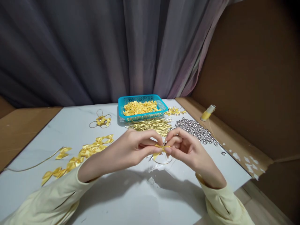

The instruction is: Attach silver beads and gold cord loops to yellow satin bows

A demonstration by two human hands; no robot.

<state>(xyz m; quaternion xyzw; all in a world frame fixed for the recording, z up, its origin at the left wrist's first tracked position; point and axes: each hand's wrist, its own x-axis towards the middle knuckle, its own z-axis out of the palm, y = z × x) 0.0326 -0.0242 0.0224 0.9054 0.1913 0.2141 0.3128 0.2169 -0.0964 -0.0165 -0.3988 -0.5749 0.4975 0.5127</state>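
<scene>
Above the middle of the white table, a small yellow ribbon bow [161, 148] is pinched from both sides. My left hand [138, 145] grips its left side between thumb and fingertips. On the other side, my right hand [184, 147] is closed with thumb and index finger on the bow's right end. A thin cord loop [163, 163] hangs below the bow, between the two hands. Something small and dark shows at the fingertips, too small to make out. Just beyond the hands lies a pile of thin gold twist ties [151, 125].
A blue basket [143, 118] of yellow bows stands at the back. Silver beads [194, 128] spread at right, near a yellow thread spool [207, 113]. Loose yellow bows [87, 150] lie at left, with looped bow pieces [102, 120] behind them. A cardboard wall [253, 78] rises at right.
</scene>
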